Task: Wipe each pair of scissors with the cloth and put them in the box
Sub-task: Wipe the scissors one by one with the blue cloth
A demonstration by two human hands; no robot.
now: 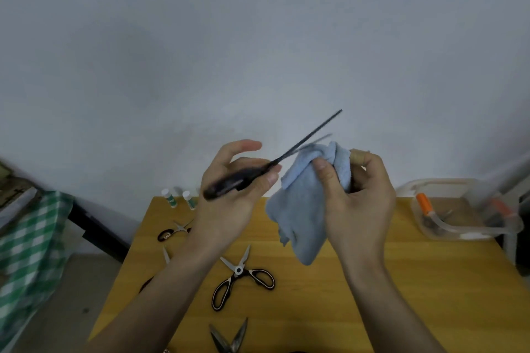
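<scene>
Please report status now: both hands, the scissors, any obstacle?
Left hand grips black scissors, blades open. Right hand holds blue cloth around one blade. Box unobstructed.

Bare desk (pixel 401 281) on the right, open between the hanging cloth (pixel 301 209) and the clear box (pixel 459 209) at the far right corner. Left half cluttered: black-handled scissors (pixel 243 275) mid-desk, all-metal shears (pixel 229 338) at the near edge, small scissors (pixel 175 231) and two glue sticks (pixel 179 199) farther back.
</scene>
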